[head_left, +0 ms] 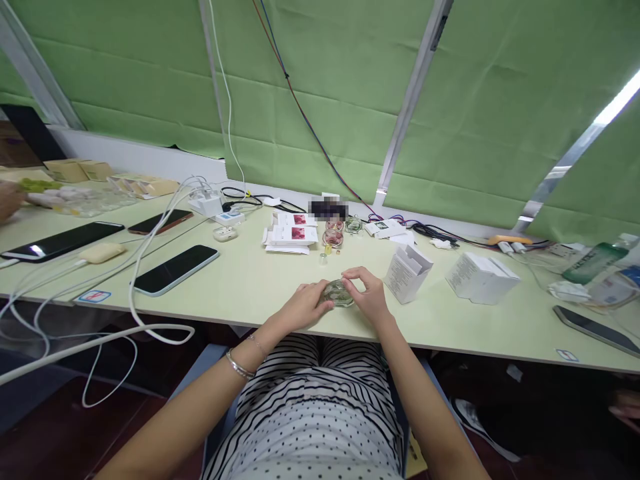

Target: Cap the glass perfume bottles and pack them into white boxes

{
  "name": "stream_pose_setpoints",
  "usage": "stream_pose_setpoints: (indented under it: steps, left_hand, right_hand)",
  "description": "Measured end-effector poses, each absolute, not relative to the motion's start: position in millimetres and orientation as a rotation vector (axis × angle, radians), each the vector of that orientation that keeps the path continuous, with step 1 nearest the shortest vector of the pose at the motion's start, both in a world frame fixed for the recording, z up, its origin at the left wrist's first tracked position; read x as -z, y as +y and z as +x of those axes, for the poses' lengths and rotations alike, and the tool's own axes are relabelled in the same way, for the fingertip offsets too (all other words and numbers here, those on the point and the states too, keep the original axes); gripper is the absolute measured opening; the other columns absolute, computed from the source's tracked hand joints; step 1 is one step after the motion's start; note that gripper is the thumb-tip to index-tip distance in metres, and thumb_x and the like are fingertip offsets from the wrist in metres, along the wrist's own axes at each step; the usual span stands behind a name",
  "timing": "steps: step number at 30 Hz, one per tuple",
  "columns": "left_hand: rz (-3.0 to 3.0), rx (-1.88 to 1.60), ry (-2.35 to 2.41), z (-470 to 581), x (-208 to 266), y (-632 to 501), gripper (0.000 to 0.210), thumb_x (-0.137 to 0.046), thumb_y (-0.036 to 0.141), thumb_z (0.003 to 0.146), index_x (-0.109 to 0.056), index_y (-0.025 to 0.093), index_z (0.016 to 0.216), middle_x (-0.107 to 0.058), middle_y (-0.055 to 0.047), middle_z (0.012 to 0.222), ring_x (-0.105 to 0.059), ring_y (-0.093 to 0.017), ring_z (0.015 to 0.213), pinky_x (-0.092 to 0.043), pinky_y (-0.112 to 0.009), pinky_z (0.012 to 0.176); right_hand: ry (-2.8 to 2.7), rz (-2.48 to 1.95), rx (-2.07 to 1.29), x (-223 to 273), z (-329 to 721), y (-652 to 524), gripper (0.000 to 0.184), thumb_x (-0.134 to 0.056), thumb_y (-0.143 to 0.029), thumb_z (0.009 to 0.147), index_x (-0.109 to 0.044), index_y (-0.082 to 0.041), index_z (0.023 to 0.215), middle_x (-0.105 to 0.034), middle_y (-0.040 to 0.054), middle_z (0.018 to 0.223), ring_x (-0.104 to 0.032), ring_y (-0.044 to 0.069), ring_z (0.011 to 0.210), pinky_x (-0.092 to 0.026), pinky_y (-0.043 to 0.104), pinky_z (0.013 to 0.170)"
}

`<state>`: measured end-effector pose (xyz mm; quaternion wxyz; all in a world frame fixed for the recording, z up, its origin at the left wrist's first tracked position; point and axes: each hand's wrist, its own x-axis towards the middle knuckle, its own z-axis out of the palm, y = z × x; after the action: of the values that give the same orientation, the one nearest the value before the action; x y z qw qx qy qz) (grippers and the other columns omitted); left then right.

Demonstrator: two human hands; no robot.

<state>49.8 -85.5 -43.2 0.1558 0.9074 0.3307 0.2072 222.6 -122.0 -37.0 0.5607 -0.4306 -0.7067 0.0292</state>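
A round, clear glass-like object with a green tint (339, 293) is held low over the front of the table; its exact kind does not show clearly. My left hand (306, 305) grips it from the left, thumb along the near side. On the other side my right hand (367, 295) has its fingers closed on the right and upper edge. Beyond them stand similar round pieces, a pink one (333, 238) and a green one (354, 225). A tiny clear cup-like piece (323, 259) sits nearer. To the right of my right hand is an upright white carton (407, 273) with its top flap up.
More white cartons (483, 279) stand further right. Flat boxes with red pictures (293, 234) lie at the back. A phone (175, 269), white cables (137, 267) and an earbud case (225, 233) are on the left. A green bottle (597, 260) lies at far right. Another person's hand (10, 200) shows at the left edge.
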Motion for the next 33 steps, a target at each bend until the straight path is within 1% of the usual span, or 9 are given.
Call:
stream_pose_setpoints:
  steps: [4,9,12,15,19,23,26,28,33]
  left_hand:
    - [2.611,-0.6,0.938,50,45,-84,0.022,-0.047,0.033,0.083,-0.045,0.018,0.099,-0.061,-0.005,0.086,-0.057,-0.024,0.083,-0.038,-0.032,0.073]
    - [2.609,-0.574,0.949,50,44,-85,0.022,-0.046,0.033,0.084,-0.046,0.018,0.099,-0.061,-0.006,0.088,-0.057,-0.024,0.084,-0.039,-0.032,0.074]
    - [2.605,-0.561,0.954,50,43,-85,0.023,-0.046,0.034,0.084,-0.046,0.018,0.1,-0.061,-0.006,0.088,-0.058,-0.023,0.085,-0.039,-0.032,0.075]
    - [2.605,-0.569,0.948,50,43,-85,0.022,-0.045,0.034,0.084,-0.046,0.018,0.1,-0.061,-0.006,0.089,-0.058,-0.023,0.084,-0.039,-0.032,0.075]
    - [2.607,-0.577,0.941,50,44,-85,0.022,-0.046,0.033,0.083,-0.046,0.018,0.099,-0.061,-0.006,0.088,-0.057,-0.024,0.084,-0.039,-0.033,0.075]
    - [2.606,-0.573,0.962,50,43,-85,0.022,-0.046,0.033,0.083,-0.046,0.018,0.1,-0.061,-0.006,0.088,-0.057,-0.024,0.084,-0.039,-0.033,0.075]
    - [2.614,-0.582,0.96,50,43,-85,0.022,-0.046,0.033,0.083,-0.046,0.018,0.1,-0.062,-0.006,0.088,-0.058,-0.024,0.084,-0.039,-0.033,0.074]
    - [2.61,-0.588,0.954,50,44,-85,0.021,-0.046,0.033,0.083,-0.046,0.019,0.099,-0.062,-0.006,0.087,-0.058,-0.024,0.083,-0.039,-0.032,0.074]
    - [2.609,-0.593,0.956,49,44,-85,0.019,-0.046,0.032,0.083,-0.046,0.018,0.097,-0.061,-0.006,0.087,-0.058,-0.024,0.082,-0.039,-0.032,0.073]
  right_hand:
    - [-1.72,-1.108,0.038,29,219,-127,0.005,-0.052,-0.019,0.08,-0.056,-0.02,0.079,-0.063,0.0046,0.08,-0.059,0.017,0.079,-0.048,0.031,0.073]
    - [-1.761,-1.31,0.108,18,212,-132,0.007,-0.051,-0.017,0.079,-0.053,-0.02,0.073,-0.06,0.0046,0.075,-0.055,0.018,0.074,-0.045,0.031,0.069]
    - [-1.787,-1.347,0.132,16,210,-133,0.008,-0.05,-0.016,0.079,-0.052,-0.019,0.072,-0.059,0.0044,0.074,-0.054,0.018,0.074,-0.044,0.031,0.069]
    - [-1.776,-1.302,0.085,17,212,-133,0.009,-0.049,-0.017,0.08,-0.054,-0.02,0.073,-0.06,0.0048,0.076,-0.055,0.018,0.076,-0.045,0.031,0.07]
    - [-1.749,-1.252,-0.066,19,218,-133,0.008,-0.05,-0.018,0.08,-0.057,-0.02,0.077,-0.064,0.0049,0.08,-0.059,0.018,0.08,-0.046,0.031,0.074]
    - [-1.758,-1.235,-0.164,16,222,-135,0.016,-0.046,-0.013,0.079,-0.059,-0.02,0.082,-0.067,0.0043,0.085,-0.062,0.017,0.083,-0.047,0.031,0.077]
    - [-1.785,-1.234,-0.164,11,220,-136,0.021,-0.042,-0.01,0.08,-0.059,-0.02,0.085,-0.066,0.006,0.095,-0.062,0.017,0.09,-0.047,0.032,0.082]
    - [-1.808,-1.238,-0.181,9,219,-137,0.022,-0.041,-0.009,0.08,-0.059,-0.02,0.085,-0.066,0.006,0.098,-0.061,0.017,0.094,-0.047,0.032,0.084]
    - [-1.775,-1.258,-0.226,7,221,-137,0.014,-0.048,-0.013,0.077,-0.059,-0.019,0.082,-0.068,0.0038,0.088,-0.063,0.016,0.085,-0.048,0.031,0.08]
